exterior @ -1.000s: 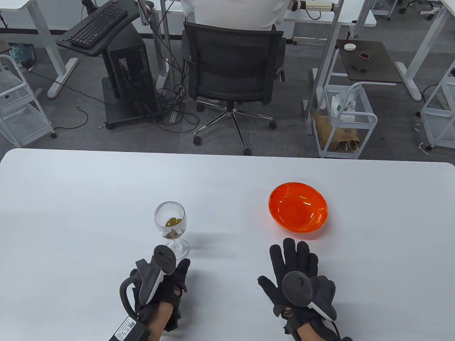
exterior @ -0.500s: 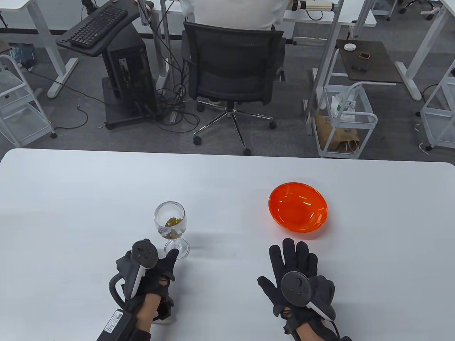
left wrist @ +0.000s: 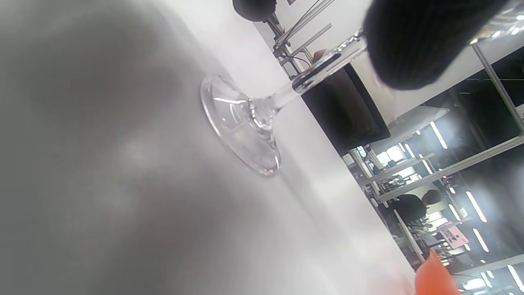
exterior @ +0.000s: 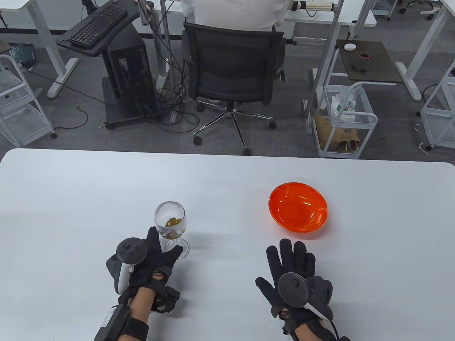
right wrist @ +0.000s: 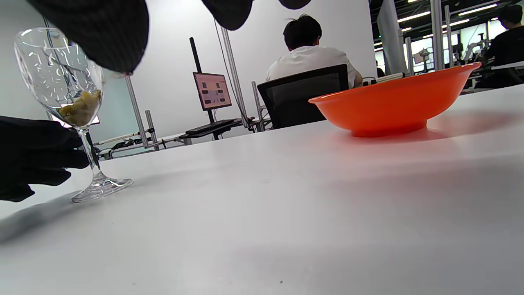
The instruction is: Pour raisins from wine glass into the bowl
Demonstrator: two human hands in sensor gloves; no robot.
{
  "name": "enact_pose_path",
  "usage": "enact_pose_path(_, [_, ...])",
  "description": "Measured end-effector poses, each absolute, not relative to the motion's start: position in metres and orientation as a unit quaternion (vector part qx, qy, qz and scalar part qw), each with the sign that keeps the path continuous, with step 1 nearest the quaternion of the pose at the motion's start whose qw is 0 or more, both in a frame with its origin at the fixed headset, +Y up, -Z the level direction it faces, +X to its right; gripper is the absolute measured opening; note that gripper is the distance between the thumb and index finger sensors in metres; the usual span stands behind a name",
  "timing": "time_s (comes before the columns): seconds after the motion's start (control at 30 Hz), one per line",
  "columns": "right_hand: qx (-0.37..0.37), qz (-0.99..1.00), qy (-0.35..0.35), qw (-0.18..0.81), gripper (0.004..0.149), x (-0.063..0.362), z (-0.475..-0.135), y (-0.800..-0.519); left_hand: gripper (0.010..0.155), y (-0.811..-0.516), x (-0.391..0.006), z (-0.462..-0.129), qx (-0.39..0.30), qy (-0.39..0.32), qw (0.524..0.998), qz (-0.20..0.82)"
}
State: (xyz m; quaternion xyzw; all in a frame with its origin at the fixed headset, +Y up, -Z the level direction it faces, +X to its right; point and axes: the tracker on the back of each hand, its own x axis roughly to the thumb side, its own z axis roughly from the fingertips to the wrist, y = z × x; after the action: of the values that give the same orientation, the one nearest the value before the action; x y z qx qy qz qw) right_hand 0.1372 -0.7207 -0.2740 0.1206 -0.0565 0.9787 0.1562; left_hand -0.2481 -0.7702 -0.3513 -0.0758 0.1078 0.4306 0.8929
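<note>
1. I judge the step in hand to be the reach for the grasp: my left hand (exterior: 156, 257) sits at the foot of the wine glass (exterior: 170, 223), fingers spread in a fork around the stem. The right wrist view shows a gloved finger against the stem, but I cannot tell whether the hand grips it.
2. The wine glass stands upright with its base flat on the table (exterior: 89, 199), left of centre. The raisins (exterior: 174, 222) lie in a small heap at the bottom of its cup.
3. The bowl (exterior: 298, 207), orange and with nothing visible inside, rests on the table well apart from the glass, to its right.
4. My right hand (exterior: 293, 273) lies palm down on the table, fingers spread, near the bowl's close edge and holding nothing.
5. Next, I would pinch the stem firmly, lift straight up, carry the glass over the bowl and tilt slowly. The glass is top-heavy and slick, so a loose pinch could let it swing.
</note>
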Motion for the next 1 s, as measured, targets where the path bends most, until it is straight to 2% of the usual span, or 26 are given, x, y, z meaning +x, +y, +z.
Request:
enact_pose_path(0.53, [0.136, 0.978, -0.059, 0.145, 0.079, 0.129, -0.272, -0.72, 0.098, -0.776, -0.238, -0.357, -0.103, 0.052, 0.875, 0.471])
enact_pose_path(1.0, [0.139, 0.978, -0.055, 0.143, 0.079, 0.127, -0.272, -0.721, 0.09, -0.776, -0.232, -0.357, -0.096, 0.066, 0.878, 0.464])
